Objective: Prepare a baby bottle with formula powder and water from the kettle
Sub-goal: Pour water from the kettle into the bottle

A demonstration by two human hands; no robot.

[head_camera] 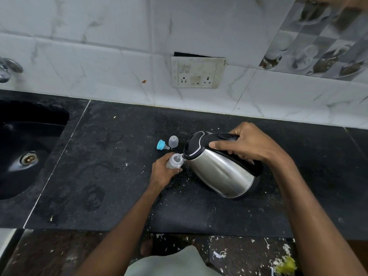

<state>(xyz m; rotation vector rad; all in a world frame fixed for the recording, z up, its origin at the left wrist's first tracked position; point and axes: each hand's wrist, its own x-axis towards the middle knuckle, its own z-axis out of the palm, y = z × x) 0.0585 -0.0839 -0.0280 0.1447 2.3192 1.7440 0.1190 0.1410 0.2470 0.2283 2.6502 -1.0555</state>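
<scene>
My left hand (162, 172) grips a small clear baby bottle (174, 161), uncapped and tilted, its mouth toward the kettle's spout. My right hand (247, 143) holds the black handle of a steel kettle (221, 170), tipped to the left, and a thin stream of water runs from its spout into the bottle's mouth. White powder grains lie scattered on the black counter (111, 176) just under the bottle. Behind the bottle lie the blue-ringed teat (161, 145) and a clear dome cap (173, 140).
A black sink (29, 148) with a metal drain is set into the counter at the left, with a tap (8, 69) above it. A wall socket panel (197, 72) sits on the tiled wall behind. Debris lies on the floor below the counter's front edge.
</scene>
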